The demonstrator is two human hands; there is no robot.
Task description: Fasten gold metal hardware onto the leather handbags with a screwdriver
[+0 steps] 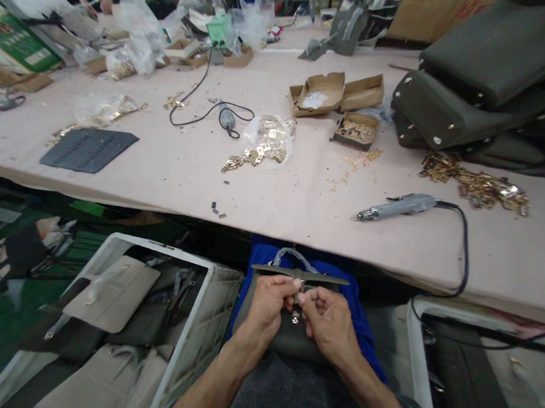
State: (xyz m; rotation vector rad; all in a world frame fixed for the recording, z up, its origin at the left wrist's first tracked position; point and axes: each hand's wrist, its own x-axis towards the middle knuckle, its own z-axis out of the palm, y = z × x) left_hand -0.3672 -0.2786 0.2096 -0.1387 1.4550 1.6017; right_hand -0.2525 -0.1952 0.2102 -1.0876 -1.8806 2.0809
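Observation:
A small dark olive handbag (287,341) rests on my lap over blue cloth, below the table edge. My left hand (269,305) and my right hand (327,318) meet at the front of the bag, fingers pinched on a small metal clasp (296,315) on its strap. The bag's wrapped handle (292,256) stands up behind the hands.
The pink-covered table (273,185) carries an electric screwdriver (399,207) with cord, piles of gold fittings (477,182), cardboard boxes (334,94) and stacked dark bags (463,99). A white crate (200,323) of beige bags stands to my left, another crate (418,354) to my right.

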